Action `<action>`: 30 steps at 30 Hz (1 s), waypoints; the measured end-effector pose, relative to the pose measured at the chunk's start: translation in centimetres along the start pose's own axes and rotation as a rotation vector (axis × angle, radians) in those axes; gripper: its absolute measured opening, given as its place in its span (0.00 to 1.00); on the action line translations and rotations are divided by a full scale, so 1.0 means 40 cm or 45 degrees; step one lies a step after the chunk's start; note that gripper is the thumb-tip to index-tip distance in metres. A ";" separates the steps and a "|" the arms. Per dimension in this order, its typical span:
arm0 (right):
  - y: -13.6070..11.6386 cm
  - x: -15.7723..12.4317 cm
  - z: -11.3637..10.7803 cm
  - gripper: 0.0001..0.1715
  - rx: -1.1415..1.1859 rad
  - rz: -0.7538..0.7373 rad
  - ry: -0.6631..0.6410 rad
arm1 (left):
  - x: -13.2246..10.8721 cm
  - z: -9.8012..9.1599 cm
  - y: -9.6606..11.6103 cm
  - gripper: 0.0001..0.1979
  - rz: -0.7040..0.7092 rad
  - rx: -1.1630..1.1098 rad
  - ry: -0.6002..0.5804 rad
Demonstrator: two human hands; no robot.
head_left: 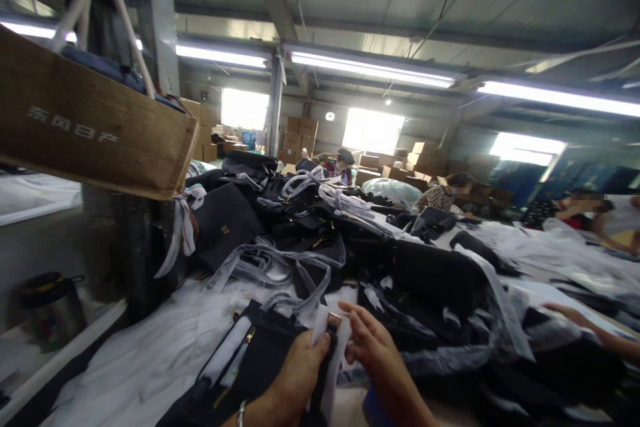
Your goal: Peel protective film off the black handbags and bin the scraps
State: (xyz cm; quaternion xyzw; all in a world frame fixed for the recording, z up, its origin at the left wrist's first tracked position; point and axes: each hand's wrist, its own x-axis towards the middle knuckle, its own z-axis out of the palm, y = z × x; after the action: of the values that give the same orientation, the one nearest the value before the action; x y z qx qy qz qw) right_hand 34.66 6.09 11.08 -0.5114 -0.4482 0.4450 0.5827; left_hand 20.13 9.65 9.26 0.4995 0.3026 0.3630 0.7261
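Observation:
My left hand (305, 363) is closed on a black strap (320, 387) with a gold-coloured buckle (333, 322); its thumb presses just below the buckle. A white wrapping strip (316, 321) lies behind and along the strap. My right hand (375, 347) is just right of the buckle, its fingers apart and slightly bent beside the strip's edge. Whether its fingertips touch the strip I cannot tell. Under and left of my left hand lies a black bag (265, 353) with a gold zip and a white roll on it.
Black bags (430, 273) and plastic-wrapped straps (260, 260) are heaped ahead. White sheets (135, 340) lie at left. A brown bag (100, 113) hangs by a post at upper left, above a flask (53, 310). A co-worker's arm (590, 330) reaches in from the right; other people work farther back.

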 end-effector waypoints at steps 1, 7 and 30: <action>0.014 -0.008 -0.011 0.32 0.179 0.036 -0.024 | -0.002 0.001 0.001 0.23 -0.014 -0.007 -0.015; 0.068 -0.032 -0.034 0.26 0.181 0.038 -0.209 | -0.007 0.008 0.001 0.27 -0.037 -0.037 -0.146; 0.036 0.024 -0.003 0.20 -0.449 0.013 -0.035 | -0.019 -0.003 -0.021 0.28 -0.030 0.145 -0.069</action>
State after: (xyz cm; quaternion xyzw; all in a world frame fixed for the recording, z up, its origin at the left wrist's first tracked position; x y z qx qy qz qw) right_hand 34.89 7.13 9.69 -0.6019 -0.5245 0.3694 0.4756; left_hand 19.80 8.87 8.47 0.5460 0.3087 0.3230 0.7087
